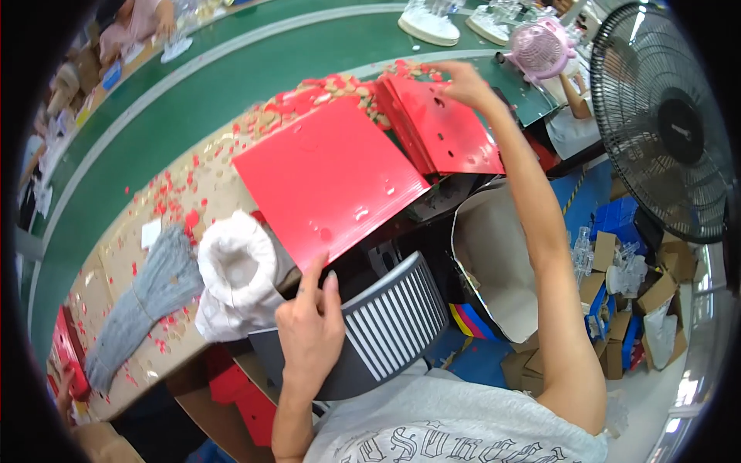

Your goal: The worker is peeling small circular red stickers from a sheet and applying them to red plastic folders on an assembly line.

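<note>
Right now the person's left hand (311, 328) is at the near corner of a flat red sheet (332, 170), index finger reaching up to its edge, thumb standing apart from that finger and the other fingers curled in. The right arm stretches far out, and the right hand (465, 85) is bent over the upper edge of some red panels (448, 127) with dark holes in them; from where I stand I cannot tell whether it pinches them or only rests there.

The sheet lies tilted across the near edge of the worktop (104, 287), with the panels just beside it on the right. Red and tan scraps (312, 96) are heaped along the far side of both, and more are strewn to the left. Over there sit a white sack (235, 262) with a rolled rim, a long grey bundle (143, 305) and a small white card (151, 233). Below the sheet, by the left hand, is a dark slotted container (397, 316), and to its right stands an open bin (494, 262) with a pale inside.

Beyond the worktop curves a green conveyor (193, 131). A little pink fan (540, 48) and a big black fan (675, 123) stand on the right, above open cartons (664, 332).
</note>
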{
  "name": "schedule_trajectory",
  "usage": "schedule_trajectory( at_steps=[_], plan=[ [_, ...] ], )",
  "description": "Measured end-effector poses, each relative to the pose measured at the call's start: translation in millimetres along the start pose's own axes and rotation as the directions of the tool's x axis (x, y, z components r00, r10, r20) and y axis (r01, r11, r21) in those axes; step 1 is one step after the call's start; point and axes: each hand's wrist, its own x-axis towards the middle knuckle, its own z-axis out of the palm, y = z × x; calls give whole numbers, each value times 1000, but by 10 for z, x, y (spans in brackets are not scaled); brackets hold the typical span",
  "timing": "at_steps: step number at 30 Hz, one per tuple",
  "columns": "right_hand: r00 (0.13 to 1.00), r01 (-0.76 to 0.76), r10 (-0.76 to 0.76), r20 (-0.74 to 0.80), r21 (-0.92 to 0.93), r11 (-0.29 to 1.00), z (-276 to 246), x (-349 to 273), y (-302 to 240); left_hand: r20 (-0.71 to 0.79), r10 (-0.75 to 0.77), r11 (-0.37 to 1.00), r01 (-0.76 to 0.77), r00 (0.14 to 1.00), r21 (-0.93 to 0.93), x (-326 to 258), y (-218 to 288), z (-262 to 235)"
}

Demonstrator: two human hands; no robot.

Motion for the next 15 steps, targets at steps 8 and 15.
schedule_trajectory(
  at_steps=[8,15],
  plan=[
    [816,517,-577,-39,494,699,-298,-914,-2964,-179,-168,984,155,969,-82,100,-156,-188],
    [727,641,-680,-96,452,621,75,-1576,-3270,-242,-201,965,149,949,-217,112,-143,-206]
  ],
)
